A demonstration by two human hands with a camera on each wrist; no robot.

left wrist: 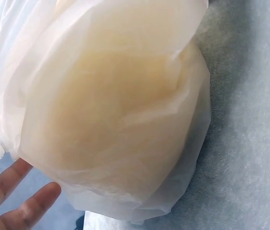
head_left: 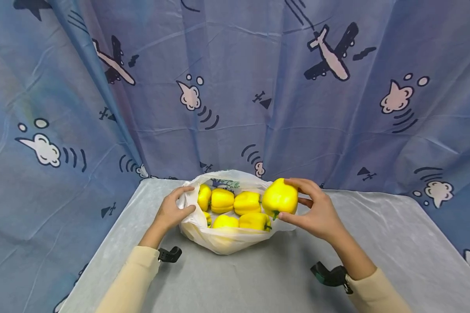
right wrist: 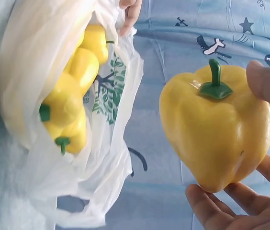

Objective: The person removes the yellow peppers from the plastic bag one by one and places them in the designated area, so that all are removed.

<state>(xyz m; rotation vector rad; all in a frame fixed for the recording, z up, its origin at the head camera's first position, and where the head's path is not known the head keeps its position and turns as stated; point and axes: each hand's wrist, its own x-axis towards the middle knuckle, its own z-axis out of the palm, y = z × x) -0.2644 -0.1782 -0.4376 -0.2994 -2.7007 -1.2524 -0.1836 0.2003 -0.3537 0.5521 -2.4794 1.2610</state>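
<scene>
A white plastic bag (head_left: pixel 227 243) lies with its mouth spread, several yellow bell peppers (head_left: pixel 222 200) inside it. My left hand (head_left: pixel 172 208) holds the bag's left rim, thumb and fingers apart along the edge. From the left wrist, the bag (left wrist: pixel 116 110) hides some fingertips. Raised at the bag's right side is another yellow bell pepper (head_left: pixel 280 198), gripped by my right hand (head_left: pixel 317 211) between thumb and fingers. In the right wrist view this pepper (right wrist: pixel 211 129) shows its green stem and hangs apart from the bag.
Pale grey cloth covers the table (head_left: pixel 235 287). Behind it and along the sides hangs a blue curtain (head_left: pixel 235 108) printed with planes and clouds. Dark wrist-worn devices sit on my left (head_left: pixel 170 254) and right wrists. Green tree print marks the bag's inner wall.
</scene>
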